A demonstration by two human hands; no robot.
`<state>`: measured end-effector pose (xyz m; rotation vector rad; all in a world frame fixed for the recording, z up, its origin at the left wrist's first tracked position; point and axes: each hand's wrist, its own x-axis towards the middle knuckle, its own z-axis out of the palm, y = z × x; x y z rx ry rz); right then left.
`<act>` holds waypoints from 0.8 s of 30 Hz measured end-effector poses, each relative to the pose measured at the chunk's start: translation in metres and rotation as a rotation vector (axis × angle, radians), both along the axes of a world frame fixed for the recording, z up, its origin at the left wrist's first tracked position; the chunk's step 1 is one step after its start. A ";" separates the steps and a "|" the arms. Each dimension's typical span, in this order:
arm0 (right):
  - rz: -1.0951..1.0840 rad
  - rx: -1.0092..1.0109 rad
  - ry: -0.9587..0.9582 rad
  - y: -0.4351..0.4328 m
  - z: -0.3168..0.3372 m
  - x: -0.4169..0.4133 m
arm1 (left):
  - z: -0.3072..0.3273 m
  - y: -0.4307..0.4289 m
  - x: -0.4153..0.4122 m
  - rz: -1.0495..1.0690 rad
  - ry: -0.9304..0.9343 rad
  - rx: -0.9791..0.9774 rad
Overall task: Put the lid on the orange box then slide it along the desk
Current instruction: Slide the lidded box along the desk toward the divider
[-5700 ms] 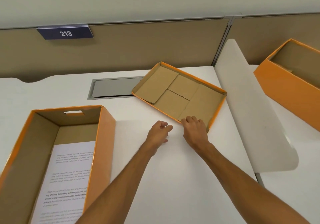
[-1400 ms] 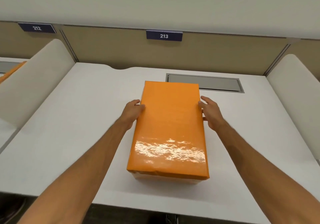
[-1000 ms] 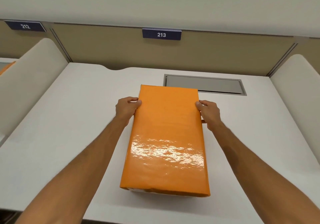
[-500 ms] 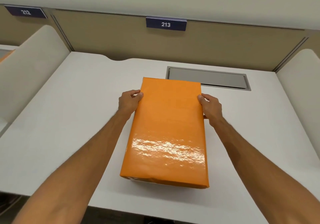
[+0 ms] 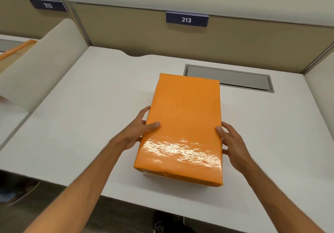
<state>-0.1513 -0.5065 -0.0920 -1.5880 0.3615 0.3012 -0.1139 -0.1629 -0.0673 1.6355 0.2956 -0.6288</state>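
Note:
The orange box [image 5: 182, 124] stands on the white desk [image 5: 86, 117] with its glossy orange lid closed over it, long side pointing away from me. My left hand [image 5: 139, 131] holds the box's left side, thumb lying on the lid. My right hand [image 5: 233, 142] presses against the right side with fingers spread and the thumb at the lid's edge. Both hands sit around the middle to near half of the box. The box walls under the lid are mostly hidden.
A grey cable hatch [image 5: 229, 79] lies in the desk just beyond the box's far right corner. Curved white dividers stand at the left [image 5: 41, 70] and right [image 5: 321, 81]. Another orange box's edge [image 5: 16, 49] shows past the left divider. A beige partition with sign 213 [image 5: 187, 19] closes the back.
The lid went from lying upside down on the desk to closed on the box. Over the last second the box moved away from me and my hands shifted back along its sides.

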 end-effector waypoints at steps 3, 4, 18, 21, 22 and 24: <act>-0.062 0.035 -0.029 0.004 -0.004 -0.008 | -0.004 -0.002 -0.005 0.038 -0.018 -0.005; -0.074 0.045 -0.040 0.005 -0.003 -0.009 | -0.005 -0.003 -0.006 0.049 -0.028 -0.010; 0.068 0.133 -0.098 0.039 0.023 0.040 | 0.033 0.034 0.010 0.180 -0.153 0.062; 0.103 0.149 -0.118 0.059 0.029 0.057 | 0.045 0.053 0.016 0.205 -0.171 0.091; 0.111 0.156 -0.121 0.066 0.030 0.063 | 0.048 0.060 0.018 0.212 -0.177 0.098; 0.131 0.165 -0.129 0.082 0.033 0.073 | 0.054 0.076 0.023 0.224 -0.186 0.112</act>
